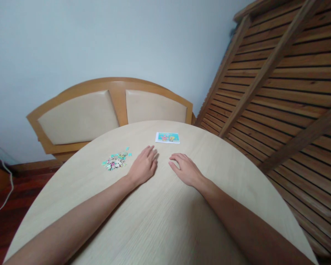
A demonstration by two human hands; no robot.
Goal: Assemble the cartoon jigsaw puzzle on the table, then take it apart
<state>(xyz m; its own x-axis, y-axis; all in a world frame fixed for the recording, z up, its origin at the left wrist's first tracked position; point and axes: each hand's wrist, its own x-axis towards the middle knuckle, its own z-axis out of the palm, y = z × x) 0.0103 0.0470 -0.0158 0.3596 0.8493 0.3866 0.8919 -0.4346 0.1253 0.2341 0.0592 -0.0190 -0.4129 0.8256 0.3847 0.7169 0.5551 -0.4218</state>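
Observation:
My left hand lies palm down at the middle of the table, fingers stretched out and holding nothing. Just to its left is a loose heap of jigsaw puzzle pieces, some teal, some pale, a few pink. My right hand rests a short way to the right, its fingers slightly bent and apart, with nothing in them. Beyond both hands lies a small picture card with a white border, showing a pink and a yellow cartoon figure on teal. Neither hand touches the card or the heap.
The round, light wood table fills the lower view. Behind it stands a wooden headboard with cream padded panels, against a pale wall. A slatted wooden frame leans at the right. A white cable hangs at the far left.

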